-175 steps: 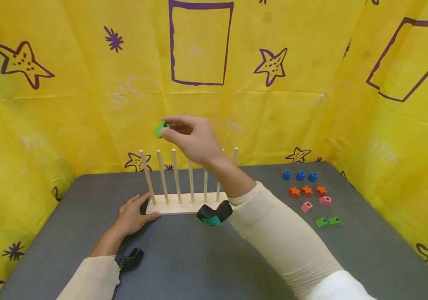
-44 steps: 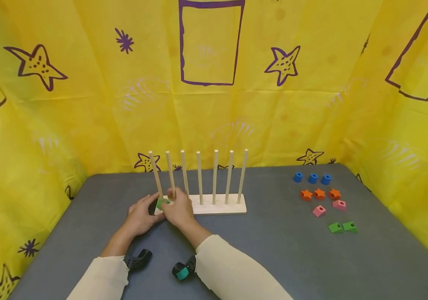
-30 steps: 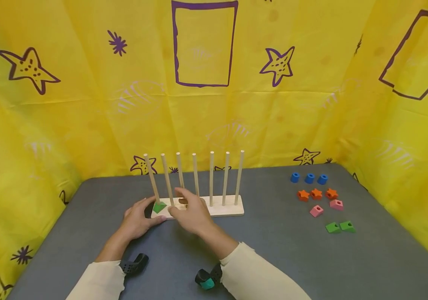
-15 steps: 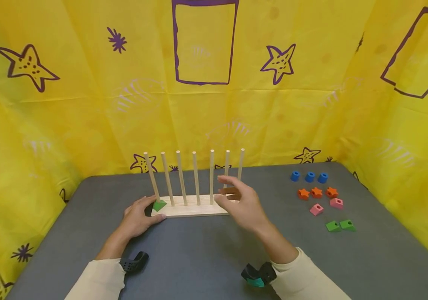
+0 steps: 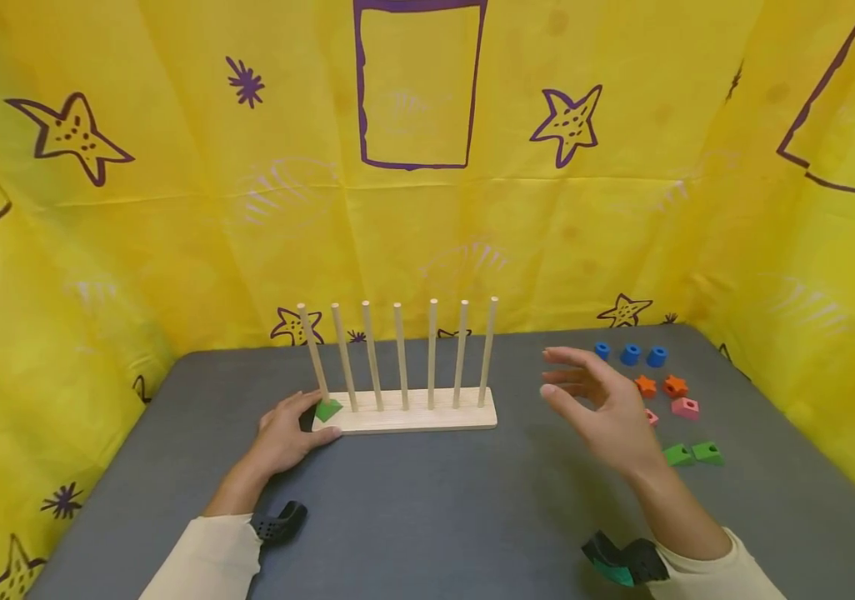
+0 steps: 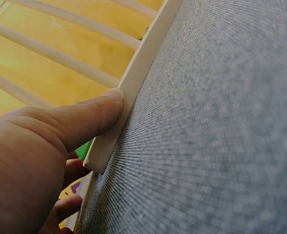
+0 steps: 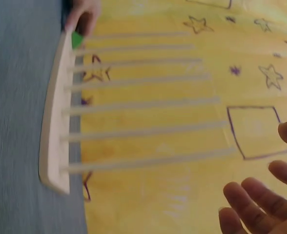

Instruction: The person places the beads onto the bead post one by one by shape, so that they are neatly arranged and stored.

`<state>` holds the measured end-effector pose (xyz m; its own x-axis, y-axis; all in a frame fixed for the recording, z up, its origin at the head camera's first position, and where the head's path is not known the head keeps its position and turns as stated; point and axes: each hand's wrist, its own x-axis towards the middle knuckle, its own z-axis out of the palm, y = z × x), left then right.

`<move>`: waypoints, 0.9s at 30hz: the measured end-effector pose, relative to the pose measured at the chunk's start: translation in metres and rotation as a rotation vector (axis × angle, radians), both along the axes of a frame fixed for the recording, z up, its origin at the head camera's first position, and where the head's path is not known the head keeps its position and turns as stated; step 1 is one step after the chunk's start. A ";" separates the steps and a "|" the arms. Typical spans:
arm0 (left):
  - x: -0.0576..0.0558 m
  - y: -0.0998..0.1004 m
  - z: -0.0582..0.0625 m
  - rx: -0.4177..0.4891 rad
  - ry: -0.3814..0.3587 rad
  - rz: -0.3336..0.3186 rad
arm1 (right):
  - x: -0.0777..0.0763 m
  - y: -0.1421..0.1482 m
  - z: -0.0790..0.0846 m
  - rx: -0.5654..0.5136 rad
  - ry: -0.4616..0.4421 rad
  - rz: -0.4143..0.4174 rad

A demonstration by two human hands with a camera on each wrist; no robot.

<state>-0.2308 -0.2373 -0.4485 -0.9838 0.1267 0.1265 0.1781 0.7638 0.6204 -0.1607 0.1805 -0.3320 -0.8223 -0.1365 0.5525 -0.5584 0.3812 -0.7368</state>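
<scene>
A wooden peg stand (image 5: 420, 422) with several upright dowels stands on the table. My left hand (image 5: 282, 439) grips its left end, thumb along the front edge and fingers behind; the thumb on the base (image 6: 114, 129) shows in the left wrist view. One green wedge-shaped bead (image 5: 328, 410) sits low on the leftmost dowel (image 5: 312, 354). My right hand (image 5: 611, 417) hangs in the air right of the stand, fingers apart and nothing in them. It covers part of the loose beads behind it.
On the right lie blue cylinder beads (image 5: 630, 355), orange star beads (image 5: 675, 386), pink beads (image 5: 686, 407) and two green wedge beads (image 5: 707, 453). A yellow patterned cloth (image 5: 412, 225) rises behind and beside the grey table (image 5: 427, 517).
My right hand carried the green bead to the leftmost dowel, let go of it low on the base, then moved right past the stand. My left hand has kept its grip on the stand.
</scene>
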 end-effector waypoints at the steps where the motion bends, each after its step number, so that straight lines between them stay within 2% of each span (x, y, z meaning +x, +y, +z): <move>1: 0.000 0.000 0.000 -0.002 0.000 0.003 | 0.002 0.005 0.001 0.004 -0.003 -0.013; 11: 0.002 -0.002 0.001 -0.013 -0.014 0.005 | 0.017 0.055 -0.007 0.028 -0.020 -0.119; 18: 0.003 -0.003 0.000 -0.028 -0.008 0.007 | 0.021 0.092 -0.021 0.048 -0.058 -0.303; 24: 0.002 0.000 0.000 -0.020 0.000 0.003 | 0.018 0.129 -0.036 -0.014 -0.126 -0.490; 27: 0.002 0.000 0.001 -0.013 0.000 0.008 | 0.016 0.143 -0.047 -0.008 -0.162 -0.546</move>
<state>-0.2283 -0.2378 -0.4473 -0.9849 0.1205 0.1246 0.1719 0.7729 0.6108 -0.1446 0.3231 -0.3788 -0.8466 0.3356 0.4131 -0.1620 0.5769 -0.8006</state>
